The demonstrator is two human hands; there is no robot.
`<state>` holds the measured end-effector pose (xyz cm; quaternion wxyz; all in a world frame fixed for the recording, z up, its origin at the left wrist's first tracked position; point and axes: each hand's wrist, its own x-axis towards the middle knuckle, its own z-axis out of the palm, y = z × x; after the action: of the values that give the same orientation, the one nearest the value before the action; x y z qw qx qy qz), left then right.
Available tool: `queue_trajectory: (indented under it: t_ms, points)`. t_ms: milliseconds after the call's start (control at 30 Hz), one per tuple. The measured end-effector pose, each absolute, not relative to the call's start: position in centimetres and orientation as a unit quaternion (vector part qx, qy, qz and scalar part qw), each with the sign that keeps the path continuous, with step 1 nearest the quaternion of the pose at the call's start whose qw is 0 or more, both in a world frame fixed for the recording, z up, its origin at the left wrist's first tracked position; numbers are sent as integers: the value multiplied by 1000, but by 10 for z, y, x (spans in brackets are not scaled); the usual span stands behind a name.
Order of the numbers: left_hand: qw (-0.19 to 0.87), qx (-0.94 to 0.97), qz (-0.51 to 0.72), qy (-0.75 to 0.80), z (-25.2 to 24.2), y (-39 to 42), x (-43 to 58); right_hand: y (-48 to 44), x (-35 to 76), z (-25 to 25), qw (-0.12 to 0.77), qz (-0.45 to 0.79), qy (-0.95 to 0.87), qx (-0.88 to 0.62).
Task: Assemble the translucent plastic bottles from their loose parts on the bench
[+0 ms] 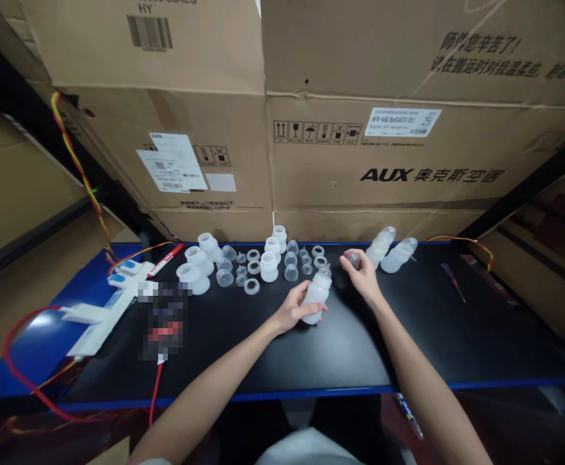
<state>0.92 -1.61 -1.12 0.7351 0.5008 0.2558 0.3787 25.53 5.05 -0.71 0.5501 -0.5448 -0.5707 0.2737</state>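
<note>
My left hand [297, 309] is wrapped round a white baby bottle [315, 298], which tilts slightly and has a clear nipple on top. To the right of that bottle, my right hand [362, 274] pinches a clear dome cap [352, 260]. Just beyond my right hand stand two capped baby bottles, one [381, 247] farther back and one [398, 256] at its right. Left of my left hand are open white bottles [269, 266] in a row. Clear caps [290, 258], nipples [306, 260] and collar rings [319, 261] lie beside them.
More open bottles [192, 278], caps [225, 276] and rings [252, 286] are grouped at the left. A power strip [102, 316], a red marker [166, 259] and cables lie on the far left. A screwdriver [452, 281] rests at right. Cardboard boxes [321, 174] wall the back.
</note>
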Motion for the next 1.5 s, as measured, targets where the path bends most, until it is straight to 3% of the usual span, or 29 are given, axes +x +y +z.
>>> queue_trajectory:
  t_ms: [200, 500, 667, 1033, 1500]
  points:
    - [726, 512, 377, 261, -10, -19, 7, 52, 249, -15, 504, 232, -608, -568]
    - [719, 509, 393, 263, -17, -21, 11, 60, 260, -26, 585, 352, -489, -542]
    - [718, 510, 393, 266, -18, -18, 12, 70, 271, -35, 610, 359, -457, -539]
    - [713, 518, 386, 272, -20, -15, 7, 75, 293, -32, 593, 361, -440, -569]
    - [715, 509, 385, 283, -20, -15, 7, 90, 294, -28, 604, 461, -369, -535]
